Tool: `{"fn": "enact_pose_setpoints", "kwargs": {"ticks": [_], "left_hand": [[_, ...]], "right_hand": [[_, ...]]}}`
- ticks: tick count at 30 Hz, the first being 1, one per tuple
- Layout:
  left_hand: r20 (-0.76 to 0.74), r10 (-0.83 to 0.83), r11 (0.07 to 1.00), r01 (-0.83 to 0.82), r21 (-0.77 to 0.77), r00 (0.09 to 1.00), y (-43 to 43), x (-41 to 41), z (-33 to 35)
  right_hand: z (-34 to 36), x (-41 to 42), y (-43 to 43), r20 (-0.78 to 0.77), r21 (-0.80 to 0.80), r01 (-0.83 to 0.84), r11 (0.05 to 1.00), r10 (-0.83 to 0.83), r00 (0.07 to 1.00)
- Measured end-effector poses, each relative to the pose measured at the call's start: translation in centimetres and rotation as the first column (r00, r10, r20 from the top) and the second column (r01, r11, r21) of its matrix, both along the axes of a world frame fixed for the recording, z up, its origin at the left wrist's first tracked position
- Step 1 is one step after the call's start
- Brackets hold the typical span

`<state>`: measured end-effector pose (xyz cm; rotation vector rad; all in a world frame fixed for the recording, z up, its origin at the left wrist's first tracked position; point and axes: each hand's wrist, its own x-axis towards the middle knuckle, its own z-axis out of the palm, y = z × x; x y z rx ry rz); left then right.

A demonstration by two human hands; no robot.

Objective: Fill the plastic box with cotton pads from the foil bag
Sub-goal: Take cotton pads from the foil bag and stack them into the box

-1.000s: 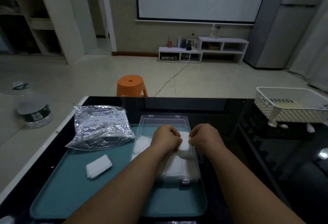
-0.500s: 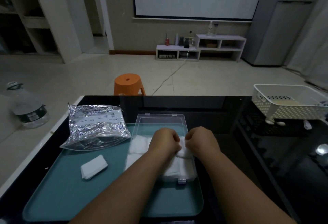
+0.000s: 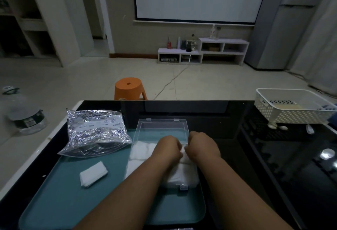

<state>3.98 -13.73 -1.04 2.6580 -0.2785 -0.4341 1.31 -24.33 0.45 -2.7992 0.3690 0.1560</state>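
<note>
The person is in the packing step. The box (image 3: 183,187) sits on the tray (image 3: 73,202), its lid (image 3: 162,123) laid open toward 12 o'clock, and white pads (image 3: 140,149) already cover most of its floor. Both fists work over its middle. The left hand (image 3: 168,148) and right hand (image 3: 201,146) are curled knuckles-up, almost touching, and seem to pinch a wad of pads between them. The fingertips are hidden, so I judge the hold from the sliver of white between the knuckles.

The job looks well along. Next, I'd say, the wad must be pressed flat and let go, then a hand must go to 8 o'clock for the loose stack (image 3: 93,174), or to the bag (image 3: 96,131) at 10 o'clock.

Against a second ago little differs. The fists have drawn closer, so less white shows between them. Box, bag and loose stack lie as they did; only the viewpoint has drifted.
</note>
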Motion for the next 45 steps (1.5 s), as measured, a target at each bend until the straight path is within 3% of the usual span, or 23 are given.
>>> {"fn": "enact_pose_setpoints", "kwargs": {"ticks": [4, 7, 12, 19, 30, 34, 38, 45], "left_hand": [[0.05, 0.013, 0.998, -0.01, -0.056, 0.999, 0.5, -0.2, 0.2], [0.051, 0.051, 0.975, -0.038, -0.22, 0.997, 1.5, -0.3, 0.5], [0.161, 0.165, 0.909, -0.087, -0.407, 0.973, 5.3, -1.3, 0.4], [0.196, 0.29, 0.891, -0.19, -0.411, 0.937, 10.9, -2.4, 0.9], [0.205, 0.393, 0.914, -0.356, -0.194, 0.896, 19.4, -3.6, 0.6], [0.232, 0.305, 0.935, -0.336, 0.109, 0.924, 21.1, -3.3, 0.0], [0.124, 0.208, 0.888, -0.241, 0.391, 0.97, 20.9, -3.6, 0.1], [0.036, 0.189, 0.847, -0.182, 0.5, 0.981, 20.4, -3.8, -0.6]], "right_hand": [[0.4, -0.1, 0.5, -0.119, -0.137, -0.061, 0.989, 0.045, 0.992], [0.7, 0.0, 0.8, -0.005, -0.147, -0.027, 0.989, 0.026, 1.0], [1.7, -0.3, 2.9, 0.088, 0.048, -0.049, 0.998, 0.044, 0.995], [1.8, -1.6, 6.6, 0.164, 0.221, -0.182, 0.958, 0.147, 0.975], [2.0, -2.8, 10.3, 0.188, 0.198, -0.343, 0.918, 0.308, 0.933], [1.8, -2.8, 11.2, 0.199, 0.171, -0.376, 0.911, 0.342, 0.919], [1.9, -2.7, 11.4, 0.203, 0.161, -0.387, 0.908, 0.354, 0.913], [1.8, -2.5, 11.4, 0.203, 0.162, -0.392, 0.906, 0.358, 0.911]]}}
